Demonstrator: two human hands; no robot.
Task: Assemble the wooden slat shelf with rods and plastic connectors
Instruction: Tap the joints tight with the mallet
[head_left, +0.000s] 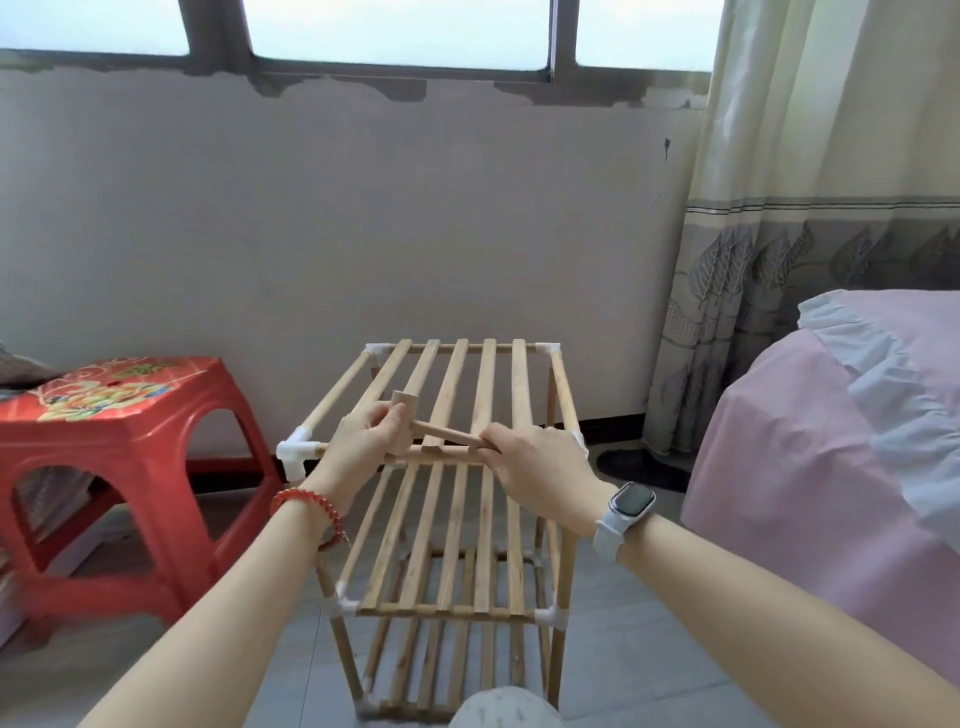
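Note:
The wooden slat shelf (488, 395) stands upright on the floor in front of me, with three slatted tiers joined by rods and white plastic connectors (293, 453). Above the front edge of the top tier I hold a small wooden mallet (404, 422). My left hand (363, 441) grips the mallet's cylindrical head. My right hand (535, 462) pinches the end of its handle. A red bead bracelet is on my left wrist and a watch on my right.
A red plastic stool (104, 447) stands close to the left of the shelf. A bed with a pink cover (810, 467) fills the right side, with a curtain behind it. The wall and window are just beyond the shelf. Grey tiled floor lies below.

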